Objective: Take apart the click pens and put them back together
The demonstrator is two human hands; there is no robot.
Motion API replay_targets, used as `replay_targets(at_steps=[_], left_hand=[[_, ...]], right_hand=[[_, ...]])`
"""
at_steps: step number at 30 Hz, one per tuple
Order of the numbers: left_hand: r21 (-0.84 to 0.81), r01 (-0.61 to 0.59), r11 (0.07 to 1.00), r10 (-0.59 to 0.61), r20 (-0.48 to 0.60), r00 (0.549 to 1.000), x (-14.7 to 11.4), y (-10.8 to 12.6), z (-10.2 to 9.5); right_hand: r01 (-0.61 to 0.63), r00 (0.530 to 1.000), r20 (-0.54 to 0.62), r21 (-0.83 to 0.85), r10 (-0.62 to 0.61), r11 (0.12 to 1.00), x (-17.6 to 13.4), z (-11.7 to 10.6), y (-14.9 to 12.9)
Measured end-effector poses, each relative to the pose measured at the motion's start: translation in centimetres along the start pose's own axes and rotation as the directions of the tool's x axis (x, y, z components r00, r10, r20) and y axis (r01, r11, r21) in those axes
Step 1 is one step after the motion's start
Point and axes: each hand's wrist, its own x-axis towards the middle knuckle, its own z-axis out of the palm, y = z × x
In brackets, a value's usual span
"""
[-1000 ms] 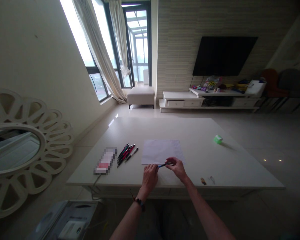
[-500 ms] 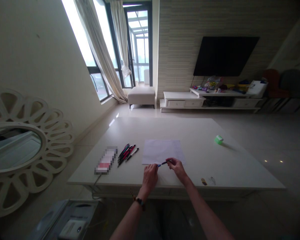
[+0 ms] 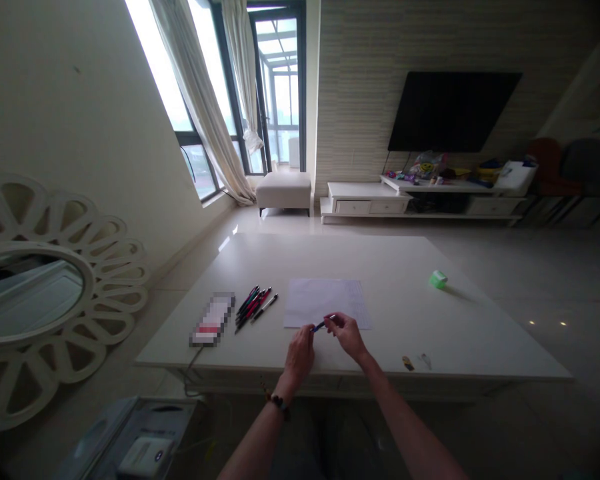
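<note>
"Where's the pen point(image 3: 320, 326)?"
"Toward the table's point(image 3: 395, 267) near edge; left hand point(image 3: 299, 351) and right hand point(image 3: 347, 333) both pinch it, fingers closed."
"How far along?"
"Mid-handling, I'd judge; what's left, I can't tell."

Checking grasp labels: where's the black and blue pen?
In the head view, the black and blue pen is below centre, held between left hand and right hand, overlapping in view the near edge of the white paper; loose pens lie left.
</note>
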Motion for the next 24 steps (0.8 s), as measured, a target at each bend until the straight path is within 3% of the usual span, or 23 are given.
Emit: replay_targets(at_steps=[8,12,17,20,24], left_hand=[[-0.048,0.112,0.993,-0.114,-0.045,0.992,-0.2,-0.3,0.5],[-0.045,0.162,0.986,-0.164,-0.043,0.985,-0.2,-0.3,0.5],[-0.048,0.206,0.977,-0.207,-0.022,0.978,-0.2,-0.2,0.3],[-0.059,0.230,0.971,-0.231,-0.011,0.973,-0.3,-0.1,0.3],[-0.065,0.266,0.962,-0.266,-0.005,0.964,-0.3,-0.1,0.3]], right_hand=[[0.093,0.996,0.012,-0.063,-0.092,0.994,1.0,0.9,-4.0],[0.069,0.990,-0.129,0.045,-0.063,0.997,1.3,0.2,-3.8],[-0.029,0.960,-0.266,0.236,0.093,0.971,1.6,-1.2,-2.2],[-0.074,0.964,-0.239,0.195,0.121,0.978,1.5,-1.7,-0.1],[-0.213,0.941,-0.231,0.164,0.247,0.963,2.1,-1.8,3.7]])
